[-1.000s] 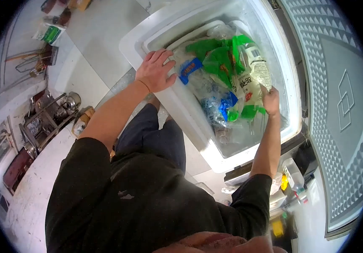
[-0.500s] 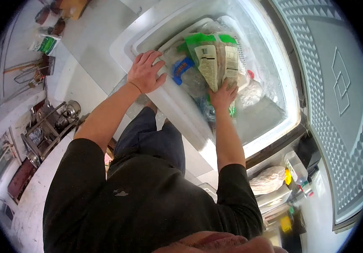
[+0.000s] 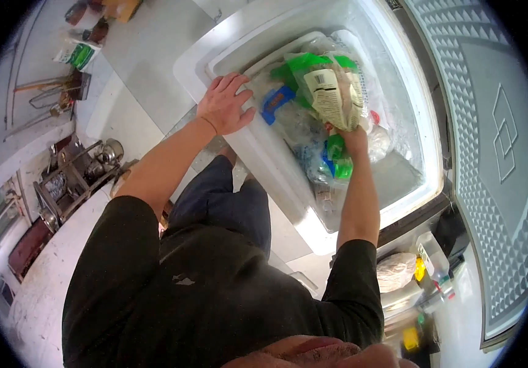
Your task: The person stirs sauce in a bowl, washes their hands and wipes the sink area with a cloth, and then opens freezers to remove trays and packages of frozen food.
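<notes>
A chest freezer (image 3: 263,164) stands open in front of me, with bagged food inside. My left hand (image 3: 226,105) lies on its near rim, fingers spread, holding nothing. Inside, my right hand (image 3: 355,143) is closed at the lower end of a printed plastic food bag (image 3: 332,92) with a green top and cream labels; part of the fingers is hidden by the bag. Just below that hand is a green and blue package (image 3: 337,161). A blue-labelled bag (image 3: 276,104) lies to the left, and a whitish frosted bag (image 3: 378,144) to the right.
The raised grey freezer lid (image 3: 503,129) fills the right side. Lower right, a shelf holds a pale wrapped bag (image 3: 397,272) and a clear container (image 3: 431,250). A rack with metal pots (image 3: 112,151) stands at left, and a green-white bag (image 3: 80,55) lies upper left.
The lower end of the printed bag has bunched up and its labels have tilted. My right hand has shifted partly beneath it, uncovering the green and blue package. My left hand stays on the rim.
</notes>
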{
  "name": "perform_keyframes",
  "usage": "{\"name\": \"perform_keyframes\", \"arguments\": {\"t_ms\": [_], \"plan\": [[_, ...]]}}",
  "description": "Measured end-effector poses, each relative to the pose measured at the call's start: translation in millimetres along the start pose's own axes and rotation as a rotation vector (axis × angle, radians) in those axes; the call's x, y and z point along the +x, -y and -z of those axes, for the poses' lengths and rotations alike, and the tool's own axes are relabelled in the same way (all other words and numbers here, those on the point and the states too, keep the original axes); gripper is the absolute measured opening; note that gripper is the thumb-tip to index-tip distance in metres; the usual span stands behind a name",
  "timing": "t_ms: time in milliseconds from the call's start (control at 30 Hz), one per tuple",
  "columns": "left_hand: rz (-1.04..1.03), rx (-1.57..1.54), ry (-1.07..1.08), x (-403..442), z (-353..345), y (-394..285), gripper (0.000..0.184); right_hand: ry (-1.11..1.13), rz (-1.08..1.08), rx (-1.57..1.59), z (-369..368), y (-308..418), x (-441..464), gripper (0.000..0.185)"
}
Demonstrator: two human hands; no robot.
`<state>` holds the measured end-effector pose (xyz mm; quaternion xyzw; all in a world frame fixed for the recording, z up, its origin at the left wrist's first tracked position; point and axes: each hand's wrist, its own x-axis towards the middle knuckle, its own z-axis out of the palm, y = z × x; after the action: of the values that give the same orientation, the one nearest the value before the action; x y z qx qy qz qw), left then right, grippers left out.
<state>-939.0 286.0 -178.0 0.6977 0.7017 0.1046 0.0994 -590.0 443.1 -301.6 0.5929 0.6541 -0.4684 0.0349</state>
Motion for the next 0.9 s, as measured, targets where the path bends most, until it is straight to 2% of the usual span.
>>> {"name": "perform_keyframes", "arguments": {"t_ms": [67,167,300,367,433,533,567,667,700,733,800,900], "plan": [[0.03,0.003,-0.006,0.1,0.7,-2.0,0.03,0.085,0.073,-0.007,20.9,16.2,-4.1,0.042],[0.014,-0.028,0.014,0.4,0.9,1.8,0.03,0.036,0.206,-0.064,43.2,10.3,-3.6,0.042],[0.015,-0.044,0.035,-2.3,-0.1,3.9,0.034,0.124,0.112,-0.018,101.6,49.5,-45.1,0.038],[0.024,-0.056,0.039,-1.7,0.7,5.1,0.035,0.1,0.154,0.131,126.5,36.8,-60.0,0.039],[0.03,-0.063,0.043,-3.0,2.3,5.0,0.035,0.164,0.074,0.387,149.4,33.5,-77.8,0.044],[0.033,-0.055,0.052,-0.8,-0.8,7.3,0.035,0.103,0.016,0.363,163.0,41.8,-94.3,0.048],[0.033,-0.052,0.059,-2.2,-1.3,7.5,0.035,0.107,0.019,0.443,160.1,39.3,-95.6,0.044],[0.037,-0.062,0.052,-2.4,1.4,7.2,0.035,0.056,-0.037,0.277,132.1,68.5,-91.1,0.037],[0.04,-0.064,0.052,-2.2,1.0,7.0,0.035,0.12,0.033,0.131,121.1,82.8,-85.4,0.031],[0.041,-0.062,0.051,-2.2,0.1,7.7,0.034,0.116,0.051,0.255,104.6,61.4,-73.3,0.034],[0.045,-0.062,0.06,-2.9,1.1,7.6,0.034,-0.009,-0.001,0.189,72.1,51.2,-60.6,0.035],[0.044,-0.057,0.066,-3.0,1.5,4.5,0.033,0.03,-0.132,0.423,59.0,46.9,-79.9,0.039]]}}
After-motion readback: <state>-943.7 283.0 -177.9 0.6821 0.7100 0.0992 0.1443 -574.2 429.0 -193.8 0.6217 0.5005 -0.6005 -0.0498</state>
